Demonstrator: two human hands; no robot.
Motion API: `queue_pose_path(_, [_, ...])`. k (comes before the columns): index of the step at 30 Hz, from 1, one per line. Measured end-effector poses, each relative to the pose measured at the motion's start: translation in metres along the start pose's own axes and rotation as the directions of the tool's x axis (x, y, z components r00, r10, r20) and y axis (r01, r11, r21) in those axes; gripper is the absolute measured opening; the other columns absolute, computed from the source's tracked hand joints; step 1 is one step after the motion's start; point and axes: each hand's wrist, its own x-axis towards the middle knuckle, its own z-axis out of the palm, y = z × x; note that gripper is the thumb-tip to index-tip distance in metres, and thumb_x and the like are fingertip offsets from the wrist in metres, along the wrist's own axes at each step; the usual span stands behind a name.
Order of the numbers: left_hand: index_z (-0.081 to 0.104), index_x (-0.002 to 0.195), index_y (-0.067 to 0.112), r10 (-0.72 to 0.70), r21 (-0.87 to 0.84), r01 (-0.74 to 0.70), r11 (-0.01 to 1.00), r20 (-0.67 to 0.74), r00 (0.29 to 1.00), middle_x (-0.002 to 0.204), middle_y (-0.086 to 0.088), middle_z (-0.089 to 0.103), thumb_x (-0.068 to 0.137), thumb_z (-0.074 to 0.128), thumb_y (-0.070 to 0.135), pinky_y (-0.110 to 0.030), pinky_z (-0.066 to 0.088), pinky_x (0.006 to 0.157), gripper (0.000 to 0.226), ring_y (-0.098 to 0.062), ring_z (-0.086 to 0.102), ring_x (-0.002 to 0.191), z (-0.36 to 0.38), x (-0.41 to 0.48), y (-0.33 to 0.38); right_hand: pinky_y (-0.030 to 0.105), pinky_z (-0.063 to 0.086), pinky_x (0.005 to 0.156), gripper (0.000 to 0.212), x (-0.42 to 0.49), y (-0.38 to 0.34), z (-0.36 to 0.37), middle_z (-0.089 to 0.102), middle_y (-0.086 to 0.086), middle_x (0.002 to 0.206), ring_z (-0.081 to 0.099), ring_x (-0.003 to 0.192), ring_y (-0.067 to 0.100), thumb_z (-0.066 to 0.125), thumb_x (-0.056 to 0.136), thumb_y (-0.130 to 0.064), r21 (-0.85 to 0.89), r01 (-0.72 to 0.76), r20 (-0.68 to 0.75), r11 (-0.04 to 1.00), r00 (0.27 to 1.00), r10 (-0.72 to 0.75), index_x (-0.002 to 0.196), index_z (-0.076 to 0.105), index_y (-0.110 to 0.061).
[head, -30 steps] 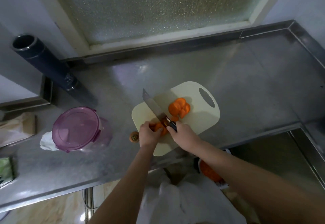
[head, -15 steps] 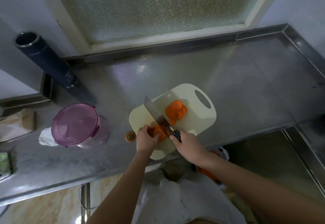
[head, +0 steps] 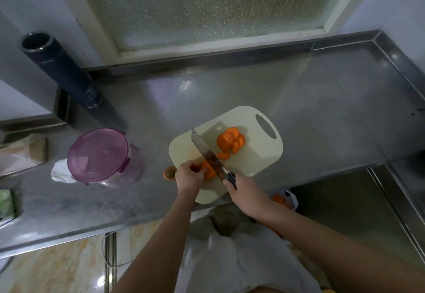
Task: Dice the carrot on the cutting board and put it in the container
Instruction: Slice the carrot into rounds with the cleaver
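The knife [head: 207, 152] has drawn a little toward the near side since a second ago, and the right hand [head: 247, 189] now sits further back from the carrot; over the last half second almost nothing has shifted.

The carrot [head: 208, 170] lies on the near left part of the cutting board [head: 259, 154]. The left hand [head: 189, 176] has its grip curled over the carrot's left end, holding it down. The blade crosses the carrot just right of those fingers, with its tip pointing far and left. The right hand's grip is closed around the knife's dark handle at the near edge of the board.

A heap of cut carrot slices [head: 230, 142] sits on the far middle of the board, with one loose slice just beside the blade. A carrot stub [head: 169, 173] lies on the steel surface [head: 322, 108], touching the board's left edge.

Well to the left stands the container [head: 133, 166], clear, with a purple lid [head: 99, 154] on it. A crumpled white tissue [head: 61, 173] lies against its left side. A dark tube [head: 62, 69] leans at the far left, and a frosted window [head: 207, 5] runs along the far side.
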Motion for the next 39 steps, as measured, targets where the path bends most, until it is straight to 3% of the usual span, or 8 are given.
queue_pose_path(2, [0.066,0.094,0.004,-0.021,-0.012,0.021,1.0,0.017,1.0,0.092,-0.004,0.062,0.079,0.072,0.011,-0.022,0.04,0.072,0.018,-0.015,0.053,0.083,-0.001,0.002,0.001,0.034,0.047,0.084,0.028,0.0,-0.003,0.003,0.059,0.009,0.1,0.058,0.097,0.023,0.04,0.099,-0.033,-0.059,0.015,-0.017,0.998,1.0,-0.016,0.103,0.053,-0.008])
queue_pose_path(6, [0.061,0.082,0.011,-0.065,-0.032,0.067,0.997,0.059,0.996,0.082,-0.001,0.059,0.081,0.069,0.007,-0.023,0.039,0.069,0.009,-0.014,0.053,0.081,-0.003,0.003,0.004,0.025,0.04,0.07,0.025,0.005,-0.01,0.003,0.052,0.003,0.088,0.052,0.082,0.016,0.038,0.1,-0.032,-0.131,0.036,0.0,0.991,0.999,-0.037,0.099,0.052,-0.011])
queue_pose_path(11, [0.066,0.086,0.01,-0.076,-0.041,0.079,0.996,0.077,0.994,0.084,-0.002,0.062,0.08,0.068,0.003,-0.024,0.041,0.071,0.01,-0.016,0.057,0.084,-0.002,0.005,0.002,0.028,0.044,0.074,0.03,0.015,-0.013,0.014,0.062,0.01,0.101,0.061,0.094,0.022,0.038,0.1,-0.032,-0.221,0.059,-0.023,0.974,0.998,-0.066,0.106,0.054,-0.008])
queue_pose_path(19, [0.069,0.092,0.009,-0.071,0.001,0.071,0.997,0.061,0.996,0.089,-0.008,0.069,0.078,0.067,0.007,-0.028,0.045,0.071,0.014,-0.02,0.061,0.085,-0.003,0.005,0.0,0.036,0.05,0.084,0.027,0.029,-0.012,0.029,0.062,0.01,0.105,0.061,0.098,0.024,0.039,0.099,-0.029,-0.085,0.035,-0.017,0.996,0.999,-0.037,0.115,0.05,-0.01])
queue_pose_path(32, [0.063,0.102,0.003,-0.027,0.035,0.027,0.999,0.019,0.999,0.102,-0.01,0.065,0.08,0.07,0.011,-0.021,0.04,0.073,0.025,-0.013,0.052,0.085,-0.003,0.0,0.004,0.044,0.049,0.084,0.035,0.033,-0.016,0.002,0.061,0.017,0.098,0.06,0.092,0.031,0.042,0.098,-0.036,0.081,0.027,-0.008,0.996,1.0,-0.026,0.102,0.056,-0.004])
queue_pose_path(35, [0.062,0.105,0.002,-0.033,0.033,0.032,0.999,0.033,0.999,0.105,-0.011,0.065,0.082,0.069,0.012,-0.022,0.041,0.074,0.026,-0.014,0.052,0.086,-0.003,-0.001,0.005,0.041,0.049,0.082,0.033,0.027,-0.017,-0.004,0.06,0.016,0.095,0.059,0.09,0.03,0.042,0.098,-0.037,0.079,0.047,-0.028,0.996,0.999,-0.045,0.097,0.054,-0.007])
queue_pose_path(39, [0.06,0.108,0.003,-0.048,0.036,0.047,0.998,0.032,0.998,0.107,-0.011,0.063,0.083,0.068,0.014,-0.022,0.041,0.075,0.028,-0.014,0.05,0.087,-0.002,-0.001,0.006,0.03,0.044,0.069,0.027,0.016,-0.013,-0.01,0.051,-0.001,0.075,0.054,0.075,0.018,0.042,0.098,-0.037,0.113,0.022,-0.001,0.993,1.0,-0.022,0.079,0.046,-0.018])
